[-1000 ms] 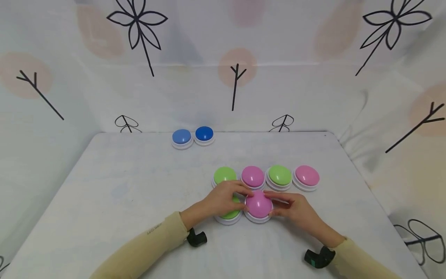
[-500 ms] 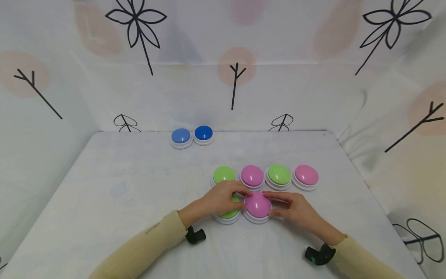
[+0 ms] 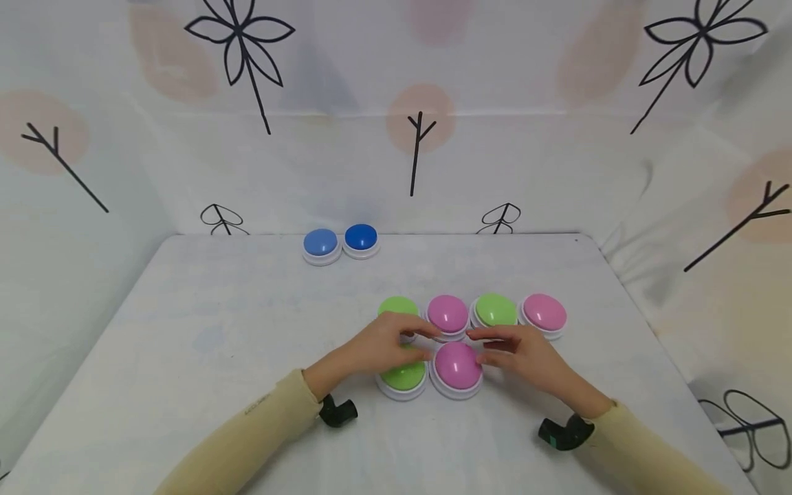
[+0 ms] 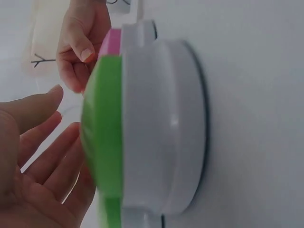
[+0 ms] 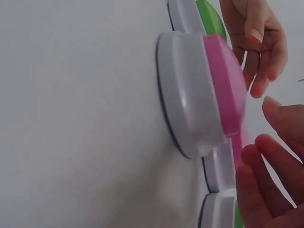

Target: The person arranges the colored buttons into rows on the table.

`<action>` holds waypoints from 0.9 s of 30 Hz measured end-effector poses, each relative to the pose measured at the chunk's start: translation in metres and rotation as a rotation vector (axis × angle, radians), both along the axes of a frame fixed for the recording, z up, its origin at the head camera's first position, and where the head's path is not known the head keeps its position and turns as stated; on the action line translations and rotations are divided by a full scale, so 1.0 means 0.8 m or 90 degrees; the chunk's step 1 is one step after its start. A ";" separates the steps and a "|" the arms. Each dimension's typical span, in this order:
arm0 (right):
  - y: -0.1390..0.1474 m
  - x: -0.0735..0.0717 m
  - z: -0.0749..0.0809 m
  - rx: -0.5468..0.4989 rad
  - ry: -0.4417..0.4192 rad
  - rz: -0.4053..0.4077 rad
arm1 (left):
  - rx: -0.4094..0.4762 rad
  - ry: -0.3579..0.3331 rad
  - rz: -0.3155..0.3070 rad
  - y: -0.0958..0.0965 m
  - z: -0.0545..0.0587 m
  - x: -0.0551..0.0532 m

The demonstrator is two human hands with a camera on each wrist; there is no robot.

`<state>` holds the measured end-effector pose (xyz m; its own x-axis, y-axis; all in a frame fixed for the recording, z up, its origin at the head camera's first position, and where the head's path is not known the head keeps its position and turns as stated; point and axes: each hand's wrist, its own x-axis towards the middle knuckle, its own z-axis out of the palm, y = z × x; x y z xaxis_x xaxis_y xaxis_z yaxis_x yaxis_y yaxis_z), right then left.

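A pink dome push button [image 3: 458, 366] with a white base sits in the front row, beside a green push button [image 3: 403, 379]. My left hand [image 3: 386, 344] hovers over the green one, partly covering it, its fingers loosely spread. On the other side my right hand [image 3: 529, 356] is held near the pink dome, fingertips just off its right edge. In the left wrist view, the left hand's relaxed fingers [image 4: 54, 159] stand beside the green button's dome [image 4: 107, 128]. The right wrist view has the right hand's fingers [image 5: 270, 173] apart from the pink dome [image 5: 228, 88].
Behind the front pair runs a row: a green button [image 3: 396, 304] partly hidden by the left hand, a pink button [image 3: 448, 313], another green [image 3: 496, 309] and another pink [image 3: 544, 312]. A light blue [image 3: 320, 242] and a dark blue button [image 3: 361, 237] stand at the table's back edge.
Both hands have let go of the front pink button and lifted up from it, the left one drawing slightly left. The button stays in place beside the green one.
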<state>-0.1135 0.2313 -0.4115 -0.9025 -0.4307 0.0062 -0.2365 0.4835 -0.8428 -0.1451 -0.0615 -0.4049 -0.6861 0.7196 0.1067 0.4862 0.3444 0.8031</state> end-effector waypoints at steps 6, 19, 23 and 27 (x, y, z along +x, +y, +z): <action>-0.014 -0.026 0.021 -0.014 0.017 -0.003 | 0.008 0.001 0.057 -0.025 0.012 -0.019; -0.069 -0.105 0.042 -0.054 0.013 -0.006 | 0.042 0.009 0.245 -0.094 0.010 -0.079; -0.089 -0.130 0.042 -0.078 0.001 -0.017 | 0.042 -0.007 0.273 -0.105 0.010 -0.098; -0.111 -0.156 0.040 -0.084 -0.017 -0.037 | 0.038 -0.017 0.287 -0.112 0.009 -0.117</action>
